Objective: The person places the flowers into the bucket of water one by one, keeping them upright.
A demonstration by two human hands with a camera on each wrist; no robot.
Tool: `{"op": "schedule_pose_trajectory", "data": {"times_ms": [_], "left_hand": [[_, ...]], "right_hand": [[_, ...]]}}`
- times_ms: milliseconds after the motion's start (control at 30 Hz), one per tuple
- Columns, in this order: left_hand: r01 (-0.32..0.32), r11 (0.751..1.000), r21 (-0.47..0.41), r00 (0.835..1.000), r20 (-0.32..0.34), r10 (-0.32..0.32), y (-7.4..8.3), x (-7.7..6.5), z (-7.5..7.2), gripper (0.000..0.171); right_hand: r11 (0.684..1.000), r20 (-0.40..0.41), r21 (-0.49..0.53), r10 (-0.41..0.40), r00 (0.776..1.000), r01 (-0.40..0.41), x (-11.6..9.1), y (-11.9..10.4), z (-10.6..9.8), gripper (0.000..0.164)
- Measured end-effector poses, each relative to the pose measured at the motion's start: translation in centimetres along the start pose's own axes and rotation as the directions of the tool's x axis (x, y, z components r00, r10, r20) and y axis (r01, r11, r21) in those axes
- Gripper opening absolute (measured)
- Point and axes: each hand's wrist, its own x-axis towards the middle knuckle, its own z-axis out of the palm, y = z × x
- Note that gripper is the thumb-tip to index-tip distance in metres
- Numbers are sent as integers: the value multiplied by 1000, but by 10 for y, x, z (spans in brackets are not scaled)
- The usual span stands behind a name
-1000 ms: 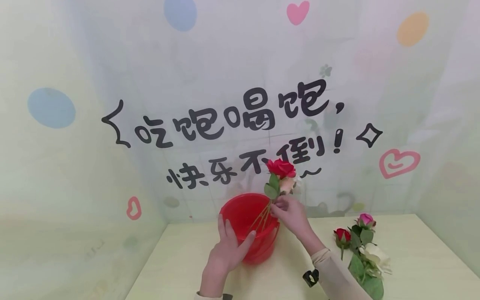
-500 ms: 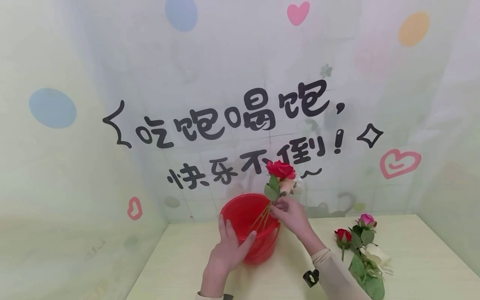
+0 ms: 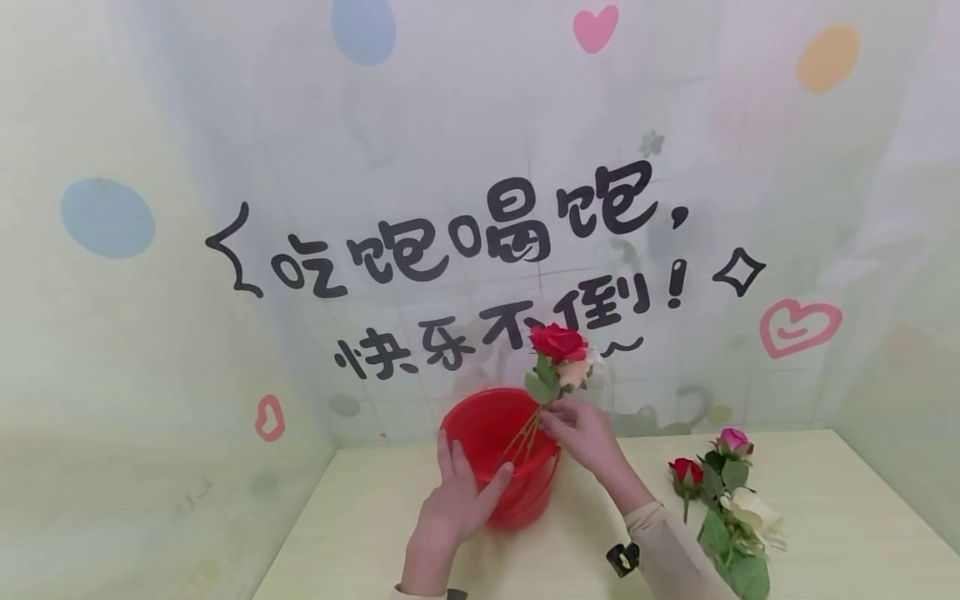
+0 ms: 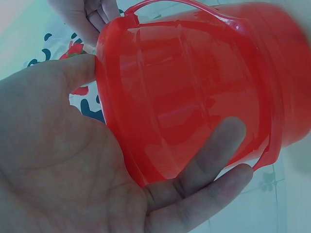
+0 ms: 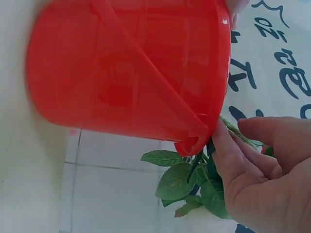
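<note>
A red plastic bucket stands on the table, tilted mouth visible in the head view. My left hand rests against its near left side; in the left wrist view the thumb touches the rim and long, nearly straight fingers lie along the wall. At the right rim, my right hand pinches several thin stems that slant down into the bucket. Above that hand show a red rose, green leaves and a pale pink rose. Green leaves hang beside the rim in the right wrist view.
On the table, to the right, lie a red rose, a magenta rose and a cream-white flower with leaves. A printed curtain hangs behind. The bucket's handle hangs on its outside.
The red rose head has dipped slightly down and to the left. Both hands and the bucket stay almost where they were.
</note>
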Motion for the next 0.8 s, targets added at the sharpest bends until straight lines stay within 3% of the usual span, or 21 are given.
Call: {"op": "schedule_pose_trajectory", "data": {"times_ms": [200,400,800], "left_hand": [[5,1000,4,1000,0,-5,0,0,-1,115],[16,1000,-3,1000,6,-16,0,-1,-1,116],[36,999,-1,999,2,-36,0,0,1,116]], "right_hand": [[1000,45,6,-19,999,19,-3,-2,-3,24],[999,59,14,28,998,-28,-8,-2,-6,29],[970,52,236,42,998,-53,-15,5,-19,32]]}}
